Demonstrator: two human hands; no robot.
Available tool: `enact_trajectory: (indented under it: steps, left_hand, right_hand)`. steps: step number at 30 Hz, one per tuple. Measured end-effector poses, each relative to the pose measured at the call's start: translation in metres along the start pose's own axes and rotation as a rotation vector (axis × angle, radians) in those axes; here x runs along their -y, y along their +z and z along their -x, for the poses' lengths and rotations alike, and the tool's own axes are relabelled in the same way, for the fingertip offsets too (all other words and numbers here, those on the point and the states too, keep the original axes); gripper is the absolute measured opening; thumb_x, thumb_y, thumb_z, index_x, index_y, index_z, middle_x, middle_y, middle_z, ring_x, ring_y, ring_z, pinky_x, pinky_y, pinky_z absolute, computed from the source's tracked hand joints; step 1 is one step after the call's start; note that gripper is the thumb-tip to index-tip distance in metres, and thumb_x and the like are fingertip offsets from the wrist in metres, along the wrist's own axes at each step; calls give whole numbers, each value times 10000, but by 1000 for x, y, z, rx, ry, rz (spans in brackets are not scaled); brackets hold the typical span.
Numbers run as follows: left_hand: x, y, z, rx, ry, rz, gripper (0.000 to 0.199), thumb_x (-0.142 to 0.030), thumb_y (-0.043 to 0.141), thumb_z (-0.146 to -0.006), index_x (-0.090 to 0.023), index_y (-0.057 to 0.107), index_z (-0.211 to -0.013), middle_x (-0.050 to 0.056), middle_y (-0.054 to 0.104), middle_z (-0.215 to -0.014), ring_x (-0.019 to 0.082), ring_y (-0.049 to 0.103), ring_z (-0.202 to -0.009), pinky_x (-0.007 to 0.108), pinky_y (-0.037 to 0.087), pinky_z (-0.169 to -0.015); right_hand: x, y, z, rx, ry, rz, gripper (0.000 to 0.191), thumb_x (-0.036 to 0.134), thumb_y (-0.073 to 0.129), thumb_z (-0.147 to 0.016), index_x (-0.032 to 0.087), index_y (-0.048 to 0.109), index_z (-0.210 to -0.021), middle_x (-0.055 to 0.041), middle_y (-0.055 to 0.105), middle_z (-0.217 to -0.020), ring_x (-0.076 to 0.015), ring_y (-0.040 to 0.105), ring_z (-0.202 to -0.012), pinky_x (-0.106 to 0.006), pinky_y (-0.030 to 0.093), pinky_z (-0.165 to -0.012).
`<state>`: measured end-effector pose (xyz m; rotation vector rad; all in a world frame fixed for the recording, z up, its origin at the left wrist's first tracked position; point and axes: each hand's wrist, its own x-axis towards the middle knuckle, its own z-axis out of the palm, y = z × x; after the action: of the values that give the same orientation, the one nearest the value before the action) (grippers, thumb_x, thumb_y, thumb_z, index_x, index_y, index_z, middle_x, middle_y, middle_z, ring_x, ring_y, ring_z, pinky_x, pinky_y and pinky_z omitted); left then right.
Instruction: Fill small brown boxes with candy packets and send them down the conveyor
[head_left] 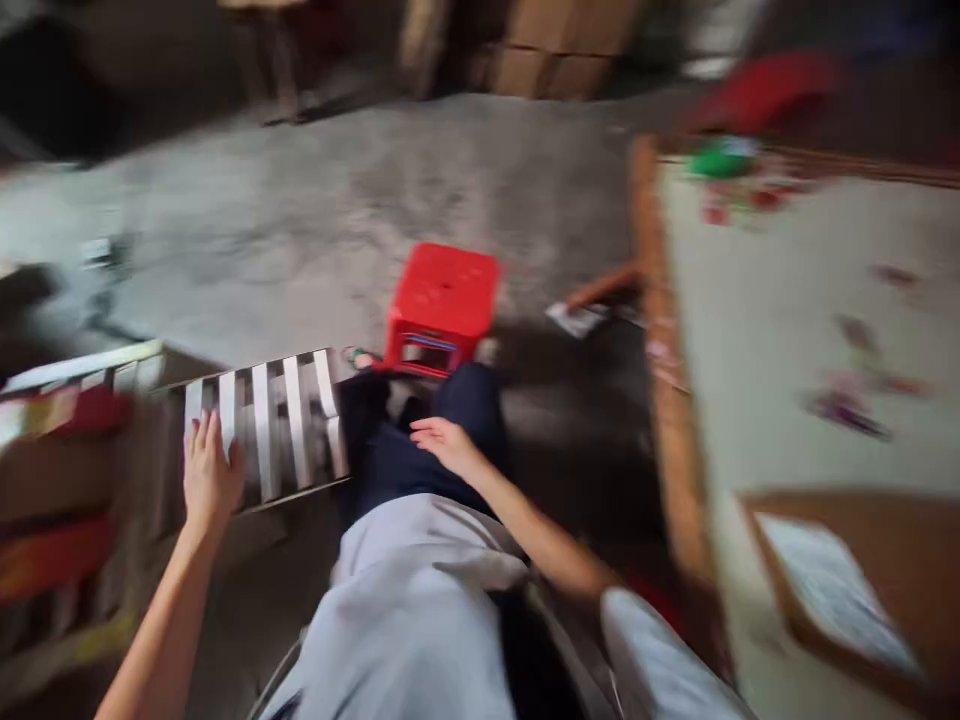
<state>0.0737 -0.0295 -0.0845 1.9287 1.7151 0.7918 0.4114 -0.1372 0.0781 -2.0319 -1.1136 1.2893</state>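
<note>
My left hand (210, 470) is at the near left edge of a slatted bench (262, 430) with pale strips. Its fingers lie stretched out over the slats, and nothing shows in it; blur hides whether it presses on them. In front of my lap is my right hand (444, 442), fingers extended and holding nothing that I can see. Dark trousers (472, 405) lie under it. Just beyond my knees stands a red plastic stool (446, 290) on the concrete floor.
A table (750, 400) with a wooden edge stands at right, bearing small blurred coloured pieces (847, 405) and an open cardboard box (930, 560). Stacked colourful items (60, 480) are at far left. Cardboard boxes (562, 45) line the back.
</note>
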Motion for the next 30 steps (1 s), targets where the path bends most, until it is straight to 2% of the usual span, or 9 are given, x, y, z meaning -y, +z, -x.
enact_trajectory:
  steps: [2, 4, 8, 11, 14, 17, 19, 24, 30]
  left_hand:
    - [-55, 60, 2, 122, 168, 227, 672, -424, 503, -922, -232, 340, -1545, 110, 344, -1618, 379, 261, -1512, 646, 298, -1198]
    - [-122, 99, 2, 221, 292, 401, 687, -460, 524, -917, -198, 371, -1534, 154, 410, -1575, 387, 317, -1487, 622, 352, -1177]
    - [-227, 109, -14, 351, 489, 542, 625, -489, 527, -919, -187, 482, -1464, 159, 546, -1463, 352, 535, -1341, 511, 506, -1060]
    - [-250, 101, -33, 439, 504, 509, 569, -517, 507, -913, -218, 562, -1395, 118, 610, -1394, 320, 643, -1178, 416, 583, -877]
    - [-247, 108, -40, 531, 432, 457, 588, -561, 511, -868, -208, 625, -1325, 116, 684, -1268, 307, 696, -1036, 379, 586, -786]
    - [-254, 126, -34, 659, 371, 508, 593, -584, 536, -813, -200, 671, -1244, 109, 731, -1164, 304, 714, -999, 409, 581, -881]
    - [-273, 136, -26, 778, 343, 602, 615, -612, 567, -771, -194, 679, -1209, 110, 739, -1159, 309, 708, -1047, 432, 557, -970]
    - [-351, 138, -3, 1039, 290, 886, 789, -702, 709, -634, -132, 675, -1179, 163, 730, -1170, 334, 670, -1150, 477, 496, -1075]
    - [-427, 110, 24, 1209, 65, 1286, 857, -646, 813, -638, -186, 600, -1329, 182, 629, -1346, 343, 638, -1193, 487, 544, -980]
  right_hand:
    - [2, -25, -2, -110, 23, 15, 183, 245, 706, -805, 172, 722, -972, -59, 762, -898, -174, 722, -820, -363, 588, -861]
    - [8, -66, 8, -195, -19, 70, 195, 179, 733, -780, 193, 735, -974, -30, 762, -935, -158, 715, -857, -327, 569, -893]
    - [37, -165, 101, -648, -225, 602, 275, 209, 634, -893, 195, 699, -1159, -96, 708, -1196, -222, 640, -1117, -393, 462, -1047]
    - [44, -234, 212, -1251, -93, 897, 320, 271, 580, -921, 137, 663, -1200, -170, 677, -1196, -300, 587, -1151, -467, 429, -1030]
    - [21, -272, 314, -1645, 369, 1054, 423, 414, 651, -870, 118, 664, -1172, -218, 657, -1153, -380, 562, -1123, -550, 390, -981]
    - [-15, -277, 372, -1554, 812, 1026, 417, 454, 648, -859, 123, 693, -1109, -210, 673, -1042, -388, 581, -1032, -505, 406, -865]
    - [-34, -272, 384, -1478, 875, 1024, 348, 427, 607, -879, 124, 712, -1015, -192, 682, -970, -350, 588, -951, -425, 400, -773]
    - [-35, -252, 385, -1556, 561, 1191, 284, 404, 566, -882, 180, 642, -726, -133, 678, -837, -290, 563, -841, -374, 364, -703]
    - [38, -204, 372, -1435, -8, 1383, 335, 404, 669, -876, 253, 539, -607, -79, 605, -659, -281, 551, -737, -400, 385, -684]
